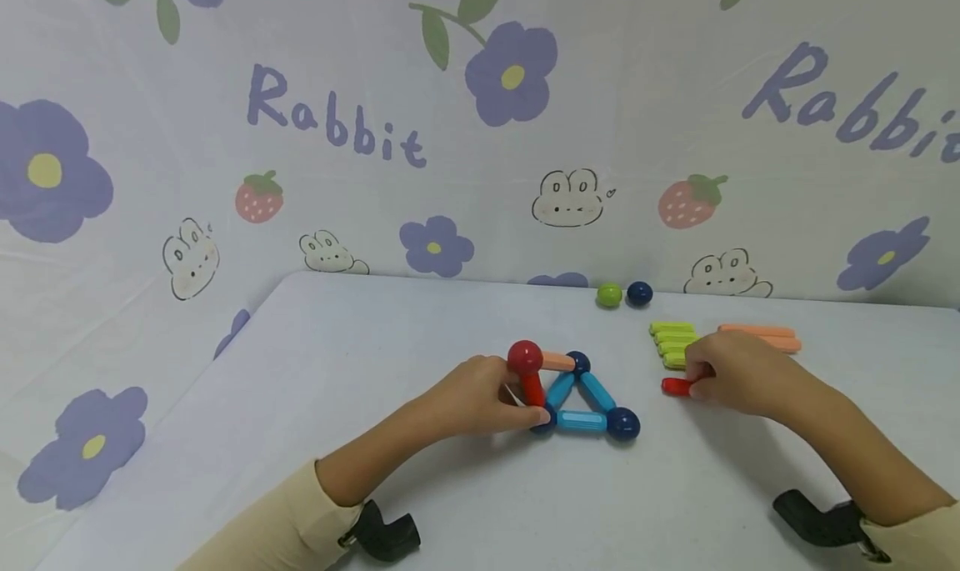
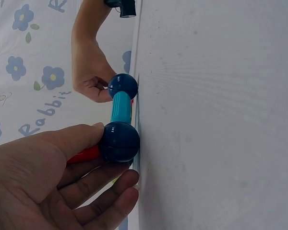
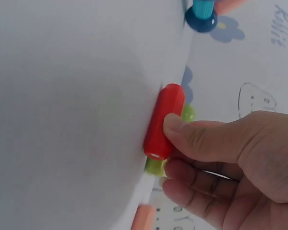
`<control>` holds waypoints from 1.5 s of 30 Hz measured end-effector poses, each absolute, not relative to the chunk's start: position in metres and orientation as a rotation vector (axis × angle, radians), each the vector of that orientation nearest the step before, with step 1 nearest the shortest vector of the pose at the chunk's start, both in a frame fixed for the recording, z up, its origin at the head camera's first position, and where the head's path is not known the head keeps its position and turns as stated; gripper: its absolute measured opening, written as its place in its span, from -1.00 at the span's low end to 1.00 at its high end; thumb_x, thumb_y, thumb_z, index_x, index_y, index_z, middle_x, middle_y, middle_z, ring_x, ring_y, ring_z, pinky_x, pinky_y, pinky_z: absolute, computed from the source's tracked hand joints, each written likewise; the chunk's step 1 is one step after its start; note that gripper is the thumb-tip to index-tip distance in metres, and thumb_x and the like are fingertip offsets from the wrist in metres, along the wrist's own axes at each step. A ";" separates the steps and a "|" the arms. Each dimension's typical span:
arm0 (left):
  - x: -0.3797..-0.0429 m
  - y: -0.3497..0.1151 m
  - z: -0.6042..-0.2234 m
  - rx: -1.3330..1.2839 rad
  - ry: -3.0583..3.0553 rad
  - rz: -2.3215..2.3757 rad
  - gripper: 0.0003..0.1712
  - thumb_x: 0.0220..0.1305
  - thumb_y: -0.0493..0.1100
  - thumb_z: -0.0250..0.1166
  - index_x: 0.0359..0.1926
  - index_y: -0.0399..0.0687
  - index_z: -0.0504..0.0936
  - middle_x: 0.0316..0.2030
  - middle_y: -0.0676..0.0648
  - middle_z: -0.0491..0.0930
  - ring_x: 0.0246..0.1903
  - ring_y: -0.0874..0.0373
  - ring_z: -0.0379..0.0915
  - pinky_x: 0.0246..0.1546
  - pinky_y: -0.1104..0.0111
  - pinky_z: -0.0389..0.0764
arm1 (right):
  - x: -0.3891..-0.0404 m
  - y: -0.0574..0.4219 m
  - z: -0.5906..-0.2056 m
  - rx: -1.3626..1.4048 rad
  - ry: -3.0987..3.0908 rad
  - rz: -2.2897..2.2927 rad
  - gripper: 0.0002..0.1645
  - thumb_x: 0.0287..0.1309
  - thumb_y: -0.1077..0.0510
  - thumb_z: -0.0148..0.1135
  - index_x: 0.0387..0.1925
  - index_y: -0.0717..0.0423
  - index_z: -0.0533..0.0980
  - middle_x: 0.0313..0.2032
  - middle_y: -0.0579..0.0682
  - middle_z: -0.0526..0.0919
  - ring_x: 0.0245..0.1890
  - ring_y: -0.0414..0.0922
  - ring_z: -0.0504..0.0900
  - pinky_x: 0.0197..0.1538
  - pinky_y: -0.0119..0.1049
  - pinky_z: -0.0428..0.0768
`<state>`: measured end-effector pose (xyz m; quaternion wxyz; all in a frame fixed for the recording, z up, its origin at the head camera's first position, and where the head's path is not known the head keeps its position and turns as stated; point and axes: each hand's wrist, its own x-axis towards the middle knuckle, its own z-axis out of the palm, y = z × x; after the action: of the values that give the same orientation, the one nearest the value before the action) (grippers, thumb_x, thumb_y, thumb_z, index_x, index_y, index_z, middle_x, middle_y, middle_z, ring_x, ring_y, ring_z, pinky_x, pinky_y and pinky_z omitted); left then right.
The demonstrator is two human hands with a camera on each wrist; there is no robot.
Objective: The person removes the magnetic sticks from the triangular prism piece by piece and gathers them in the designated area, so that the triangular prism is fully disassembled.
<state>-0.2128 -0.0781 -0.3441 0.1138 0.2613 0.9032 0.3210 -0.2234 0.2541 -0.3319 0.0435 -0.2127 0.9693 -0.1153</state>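
Observation:
My left hand grips the near left corner of a triangle of light blue rods joined by navy balls. In the left wrist view the thumb lies against the corner's navy ball, beside a red rod. That rod rises to a red ball, from which a peach rod runs to the far navy ball. My right hand pinches a loose red rod between thumb and fingers, close over the table beside several lime-green rods.
Peach rods lie beyond the right hand. A green ball and a navy ball sit at the back edge of the white table. Behind it hangs a printed cloth with flowers and rabbits.

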 end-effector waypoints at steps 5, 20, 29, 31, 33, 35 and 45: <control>-0.212 -0.079 -0.344 0.746 2.650 0.937 -0.64 0.16 0.01 0.49 -0.11 -0.12 0.75 -0.37 0.11 0.73 -0.35 0.24 0.65 -0.34 0.43 0.61 | -0.229 0.263 -0.334 -0.644 3.015 -0.379 -0.72 0.01 0.37 0.43 -0.57 0.00 0.54 -0.53 -0.15 0.45 -0.46 -0.14 0.41 -0.43 -0.29 0.36; -0.213 -0.078 -0.344 0.775 2.639 0.982 -0.68 0.17 -0.02 0.50 -0.16 -0.12 0.75 -0.41 0.11 0.72 -0.37 0.26 0.65 -0.38 0.43 0.61 | -0.239 0.268 -0.336 -0.640 3.066 -0.397 -0.80 0.01 0.36 0.47 -0.49 0.04 0.61 -0.49 -0.13 0.51 -0.44 -0.10 0.44 -0.40 -0.23 0.43; -0.213 -0.078 -0.345 0.757 2.644 0.948 -0.63 0.16 0.00 0.49 -0.10 -0.13 0.74 -0.35 0.10 0.73 -0.36 0.25 0.65 -0.36 0.43 0.62 | -0.239 0.266 -0.337 -0.686 3.072 -0.429 -0.81 0.01 0.34 0.48 -0.44 0.02 0.63 -0.47 -0.16 0.54 -0.42 -0.12 0.46 -0.37 -0.24 0.45; -0.213 -0.078 -0.345 0.758 2.644 0.949 -0.63 0.16 0.00 0.49 -0.10 -0.13 0.74 -0.35 0.10 0.73 -0.36 0.25 0.65 -0.37 0.43 0.61 | -0.239 0.265 -0.338 -0.693 3.077 -0.424 -0.81 0.01 0.34 0.49 -0.42 0.03 0.65 -0.46 -0.16 0.55 -0.41 -0.12 0.46 -0.37 -0.24 0.46; -0.213 -0.078 -0.346 0.763 2.644 0.949 -0.63 0.16 0.00 0.49 -0.10 -0.13 0.74 -0.35 0.10 0.73 -0.36 0.25 0.65 -0.37 0.43 0.61 | -0.238 0.264 -0.337 -0.698 3.088 -0.399 -0.82 0.00 0.33 0.50 -0.39 0.04 0.66 -0.44 -0.15 0.57 -0.40 -0.11 0.48 -0.35 -0.23 0.49; -0.213 -0.078 -0.346 0.765 2.643 0.949 -0.63 0.16 0.00 0.49 -0.10 -0.13 0.74 -0.36 0.10 0.73 -0.36 0.26 0.65 -0.36 0.43 0.61 | -0.237 0.261 -0.335 -0.706 3.102 -0.368 -0.83 0.00 0.30 0.52 -0.37 0.05 0.68 -0.41 -0.14 0.60 -0.37 -0.08 0.52 -0.30 -0.17 0.57; -0.212 -0.077 -0.346 0.764 2.658 0.932 -0.64 0.17 0.00 0.49 -0.11 -0.14 0.74 -0.36 0.10 0.73 -0.37 0.26 0.64 -0.37 0.44 0.61 | -0.203 0.202 -0.309 -1.002 3.187 -0.401 -0.77 0.05 0.20 0.53 -0.21 0.04 0.70 -0.28 -0.11 0.67 -0.30 -0.08 0.67 -0.25 -0.17 0.69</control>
<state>-0.2124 -0.0767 -0.3459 0.1115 0.2603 0.9050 0.3174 -0.2034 0.2021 -0.3091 -0.1115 -0.2959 0.9412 -0.1185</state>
